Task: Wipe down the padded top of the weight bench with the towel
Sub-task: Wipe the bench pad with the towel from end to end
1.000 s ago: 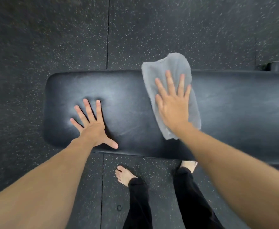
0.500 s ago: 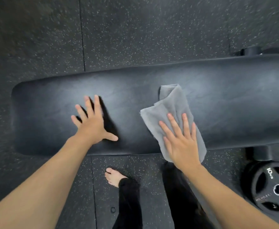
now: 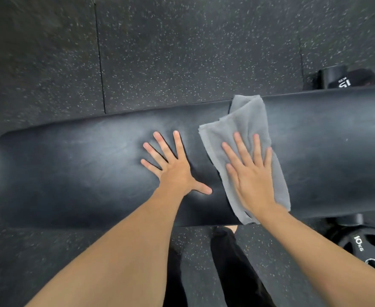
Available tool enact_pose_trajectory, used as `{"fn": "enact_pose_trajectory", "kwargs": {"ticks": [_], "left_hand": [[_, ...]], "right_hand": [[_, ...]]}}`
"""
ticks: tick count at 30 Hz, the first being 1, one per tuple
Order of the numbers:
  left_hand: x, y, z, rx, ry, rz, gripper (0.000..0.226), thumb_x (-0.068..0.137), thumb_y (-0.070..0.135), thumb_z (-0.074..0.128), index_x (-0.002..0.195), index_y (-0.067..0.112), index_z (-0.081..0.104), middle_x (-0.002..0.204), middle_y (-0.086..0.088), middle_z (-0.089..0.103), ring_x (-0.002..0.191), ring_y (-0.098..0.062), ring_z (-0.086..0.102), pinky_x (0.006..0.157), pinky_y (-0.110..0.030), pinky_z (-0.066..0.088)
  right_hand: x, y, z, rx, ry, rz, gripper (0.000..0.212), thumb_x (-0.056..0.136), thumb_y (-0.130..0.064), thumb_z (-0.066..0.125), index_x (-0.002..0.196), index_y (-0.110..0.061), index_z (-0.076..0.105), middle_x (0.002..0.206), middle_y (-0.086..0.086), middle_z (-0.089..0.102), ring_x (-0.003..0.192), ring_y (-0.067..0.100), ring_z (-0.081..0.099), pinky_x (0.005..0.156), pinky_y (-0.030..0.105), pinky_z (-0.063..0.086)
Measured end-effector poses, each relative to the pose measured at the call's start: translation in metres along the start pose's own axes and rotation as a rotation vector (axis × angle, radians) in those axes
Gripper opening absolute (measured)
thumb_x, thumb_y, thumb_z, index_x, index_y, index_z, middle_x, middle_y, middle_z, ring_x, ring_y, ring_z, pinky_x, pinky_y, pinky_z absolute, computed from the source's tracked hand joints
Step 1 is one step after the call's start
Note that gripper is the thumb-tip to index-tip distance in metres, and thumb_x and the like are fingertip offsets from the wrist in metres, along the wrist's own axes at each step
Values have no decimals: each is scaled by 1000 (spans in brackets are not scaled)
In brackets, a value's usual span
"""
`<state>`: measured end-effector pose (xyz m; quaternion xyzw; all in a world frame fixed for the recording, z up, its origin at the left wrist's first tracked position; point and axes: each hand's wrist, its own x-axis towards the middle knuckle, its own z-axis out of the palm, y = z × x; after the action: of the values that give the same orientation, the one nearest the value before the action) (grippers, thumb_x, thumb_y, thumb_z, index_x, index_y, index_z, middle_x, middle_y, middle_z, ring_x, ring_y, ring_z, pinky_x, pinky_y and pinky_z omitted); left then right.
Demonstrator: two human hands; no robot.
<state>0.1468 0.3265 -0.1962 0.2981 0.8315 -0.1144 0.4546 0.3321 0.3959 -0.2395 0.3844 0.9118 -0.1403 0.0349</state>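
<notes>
Towel [image 3: 246, 138] lies lengthwise across bench [image 3: 82, 173], under flat right hand [image 3: 252, 180].

Only clear txt: "10KG" in white on the black weight plate [image 3: 364, 247], lying on the floor at lower right, just under the bench edge. Black cylindrical item [image 3: 337, 79] on the floor beyond the bench, upper right, has white lettering too, but it's cut off by the bench edge & too blurry to read.
</notes>
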Motion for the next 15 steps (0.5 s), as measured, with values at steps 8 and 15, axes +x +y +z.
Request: {"fn": "enact_pose_trajectory", "kwargs": {"ticks": [8, 15], "left_hand": [[2, 5, 1, 53, 6, -70, 178, 35, 84, 79, 127, 18, -59, 131, -28, -61, 127, -57, -47, 109, -76, -11], [-3, 9, 2, 57, 37, -61, 181, 29, 79, 83, 132, 23, -55, 141, -27, -54, 133, -56, -41, 110, -75, -7]], "right_hand": [[117, -49, 1, 42, 34, -263, 49, 105, -39, 36, 153, -33, 42, 167, 0, 27, 154, 40, 17, 123, 62, 8], [123, 21, -16, 33, 24, -72, 51, 104, -41, 34, 154, -34, 39, 164, 2, 34, 152, 43, 21, 122, 61, 10]]}}
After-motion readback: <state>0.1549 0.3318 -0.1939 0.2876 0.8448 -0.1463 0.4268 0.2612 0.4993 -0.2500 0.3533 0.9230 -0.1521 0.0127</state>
